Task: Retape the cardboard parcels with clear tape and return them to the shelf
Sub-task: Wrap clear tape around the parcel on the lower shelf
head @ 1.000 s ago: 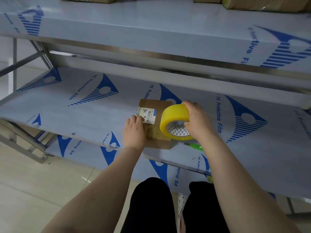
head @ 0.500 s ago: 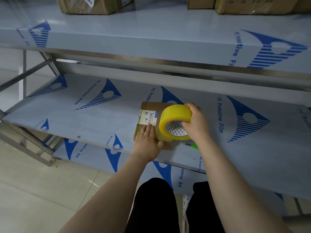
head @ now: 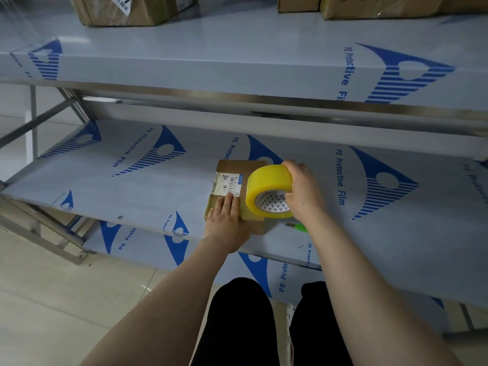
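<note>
your left hand [head: 227, 223] has slid from the left edge of the parcel [head: 239, 171] onto its near end, fingers straight and together, pressing flat below the label [head: 227, 183]. the parcel lies on the middle shelf [head: 132, 191] near its front edge. your right hand [head: 303, 194] grips the yellow tape roll [head: 266, 186] at the parcel's right side.

Dim, cool, even light; soft shadows, sharp centre, wide-angle bending of the shelf [head: 237, 67] edges.

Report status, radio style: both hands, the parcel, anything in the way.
Left hand flat on parcel. Right hand grips tape roll at parcel's right edge. Small green tool on shelf nearby, clear of parcel.
</note>
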